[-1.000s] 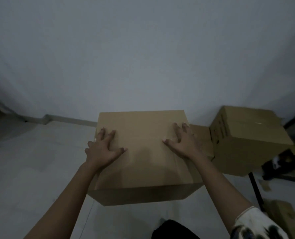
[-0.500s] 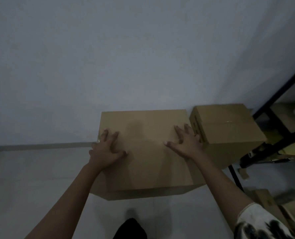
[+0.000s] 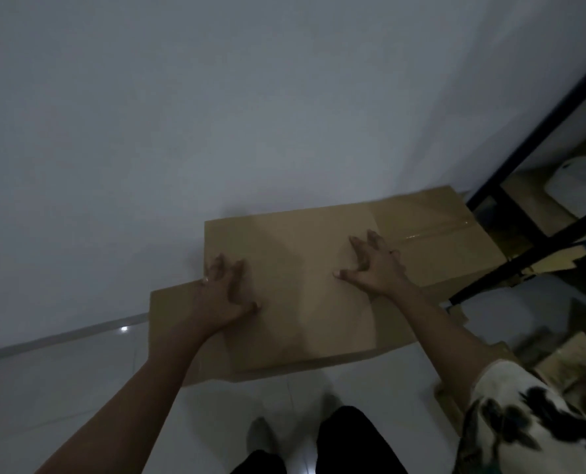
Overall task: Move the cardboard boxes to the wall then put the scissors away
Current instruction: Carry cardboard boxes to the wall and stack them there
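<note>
Right, head view, the only one. The big cardboard box (image 3: 302,268) sits on the floor (image 3: 62,398) dead ahead of the person, with its far edge up at the white wall (image 3: 216,114). The foot of the wall is hidden behind it, so touching or just short: cannot tell. The long axis runs left-right, roughly parallel to the skirting strip (image 3: 62,336). To its right a second, taped box (image 3: 455,234) sits at the wall, and the two are touching or very nearly.

The left hand (image 3: 223,295) is flat on the lid at its left edge, fingers spread, holding nothing. The right hand (image 3: 373,271) is likewise flat and splayed, toward the right end of the lid. It lies further forward, so it is the hand closer to the wall and to the taped box. Both palms press on top; neither wraps an edge.

Key relation: the box is between the hands and the wall, so the push direction is straight away from the body. My read is that placement is about done and any remaining travel is small. The lower cardboard panel (image 3: 172,323) at left is a side face or a loose flap, cannot tell which.

A black rack (image 3: 531,139) stands just right of the taped box. The scissors are not in view, so that step looks not yet started.
</note>
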### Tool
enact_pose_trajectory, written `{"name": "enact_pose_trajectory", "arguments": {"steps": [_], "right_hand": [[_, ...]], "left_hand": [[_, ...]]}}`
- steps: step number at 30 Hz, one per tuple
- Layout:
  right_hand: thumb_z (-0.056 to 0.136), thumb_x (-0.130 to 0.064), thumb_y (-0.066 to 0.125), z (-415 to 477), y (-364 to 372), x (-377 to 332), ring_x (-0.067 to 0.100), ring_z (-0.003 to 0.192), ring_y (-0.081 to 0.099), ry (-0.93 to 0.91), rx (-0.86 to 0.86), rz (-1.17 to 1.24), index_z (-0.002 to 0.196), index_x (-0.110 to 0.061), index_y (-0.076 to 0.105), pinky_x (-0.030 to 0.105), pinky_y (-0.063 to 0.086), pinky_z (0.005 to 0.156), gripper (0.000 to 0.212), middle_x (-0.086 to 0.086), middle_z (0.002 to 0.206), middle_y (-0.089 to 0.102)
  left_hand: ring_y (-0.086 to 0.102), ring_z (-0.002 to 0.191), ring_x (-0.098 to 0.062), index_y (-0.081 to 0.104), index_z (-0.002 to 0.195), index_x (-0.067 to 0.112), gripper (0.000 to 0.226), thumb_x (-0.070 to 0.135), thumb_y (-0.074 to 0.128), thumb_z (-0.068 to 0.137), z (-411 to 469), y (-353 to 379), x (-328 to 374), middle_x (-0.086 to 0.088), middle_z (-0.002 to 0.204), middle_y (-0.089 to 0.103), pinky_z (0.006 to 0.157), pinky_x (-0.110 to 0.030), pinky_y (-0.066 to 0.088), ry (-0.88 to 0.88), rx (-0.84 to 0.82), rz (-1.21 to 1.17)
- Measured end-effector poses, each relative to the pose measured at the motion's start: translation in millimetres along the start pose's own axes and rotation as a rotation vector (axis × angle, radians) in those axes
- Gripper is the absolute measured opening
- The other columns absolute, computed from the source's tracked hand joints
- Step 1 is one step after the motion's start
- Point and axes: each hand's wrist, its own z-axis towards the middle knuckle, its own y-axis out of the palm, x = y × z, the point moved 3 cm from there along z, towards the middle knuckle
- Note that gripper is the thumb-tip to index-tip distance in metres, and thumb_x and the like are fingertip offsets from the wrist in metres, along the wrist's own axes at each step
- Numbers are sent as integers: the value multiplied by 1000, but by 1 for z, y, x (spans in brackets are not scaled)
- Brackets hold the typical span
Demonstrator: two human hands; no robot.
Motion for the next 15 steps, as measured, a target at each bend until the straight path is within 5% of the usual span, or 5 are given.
{"name": "enact_pose_trajectory", "arguments": {"steps": [15], "right_hand": [[70, -70, 68, 145, 6, 68, 39, 145, 14, -88, -169, -36, 151, -47, 18, 57, 23, 112, 98, -8, 163, -5]], "left_hand": [[16, 148, -28, 24, 152, 33, 126, 76, 52, 37, 114, 66, 23, -8, 162, 1, 114, -49, 26, -119, -30, -51]]}}
